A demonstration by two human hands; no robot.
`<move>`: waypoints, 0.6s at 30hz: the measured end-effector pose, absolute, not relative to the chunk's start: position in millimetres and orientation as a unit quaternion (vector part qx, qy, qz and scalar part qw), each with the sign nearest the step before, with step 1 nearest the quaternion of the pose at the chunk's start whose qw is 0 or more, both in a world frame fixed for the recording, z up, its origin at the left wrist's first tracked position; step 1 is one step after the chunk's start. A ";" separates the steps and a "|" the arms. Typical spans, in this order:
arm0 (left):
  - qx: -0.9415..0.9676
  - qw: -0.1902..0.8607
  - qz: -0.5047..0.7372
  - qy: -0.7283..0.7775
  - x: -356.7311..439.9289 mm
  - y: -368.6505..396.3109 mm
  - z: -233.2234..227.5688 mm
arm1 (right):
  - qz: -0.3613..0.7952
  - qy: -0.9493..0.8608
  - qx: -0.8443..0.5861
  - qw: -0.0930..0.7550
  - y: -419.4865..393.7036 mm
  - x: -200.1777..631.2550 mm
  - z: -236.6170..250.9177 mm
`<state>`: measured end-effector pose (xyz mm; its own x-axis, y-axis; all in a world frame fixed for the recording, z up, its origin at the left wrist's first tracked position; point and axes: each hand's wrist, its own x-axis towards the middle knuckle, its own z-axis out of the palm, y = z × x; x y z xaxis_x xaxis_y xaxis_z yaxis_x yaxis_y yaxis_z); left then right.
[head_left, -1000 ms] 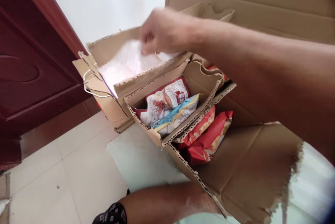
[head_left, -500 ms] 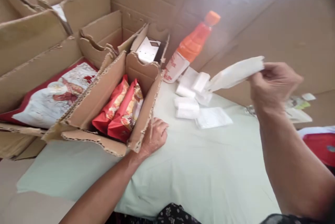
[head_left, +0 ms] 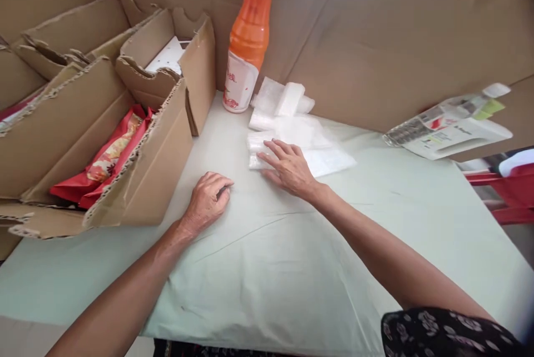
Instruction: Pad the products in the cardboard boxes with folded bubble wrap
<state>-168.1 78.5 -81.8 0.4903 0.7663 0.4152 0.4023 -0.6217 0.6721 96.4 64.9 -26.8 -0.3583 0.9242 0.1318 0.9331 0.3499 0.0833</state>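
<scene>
My right hand [head_left: 287, 167] lies with its fingers spread on a folded piece of thin white plastic [head_left: 256, 143], holding nothing. Under and beyond it are more white translucent plastic sheets [head_left: 334, 161], which look like bags. Folded white bundles [head_left: 290, 99] are stacked at the back of this pile. My left hand [head_left: 208, 198] rests on the table with its fingers loosely curled in and the thumb near them. I see no object in it, only a dark gap. It is between the cardboard box and the plastic pile, touching neither.
A pale green cloth [head_left: 267, 279] covers the table. Left stands a cardboard divided box [head_left: 167, 168] with red packets [head_left: 110, 157] inside. An orange drink bottle [head_left: 248, 40] stands behind. Right are a clear bottle [head_left: 442, 109] and a white container [head_left: 467, 137], both tilted, before a cardboard wall [head_left: 375, 40].
My right hand has let go of the white sheet and come down left onto the pile. My left hand has moved away from the box's side. The view has shifted right.
</scene>
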 end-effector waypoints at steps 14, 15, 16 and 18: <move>0.832 0.240 0.361 0.346 -169.7 77.3 -77.4 | -0.135 -0.732 -0.654 0.138 31.1 151.1 -43.3; 0.833 0.240 0.360 0.345 -169.8 77.2 -77.6 | -0.130 -0.723 -0.664 0.142 25.3 151.9 -43.5; 0.834 0.240 0.359 0.344 -169.8 76.9 -77.8 | -0.114 -0.715 -0.677 0.136 23.0 154.1 -44.5; 0.833 0.237 0.362 0.345 -169.7 76.3 -78.2 | -0.066 -0.704 -0.699 0.109 26.8 160.4 -47.4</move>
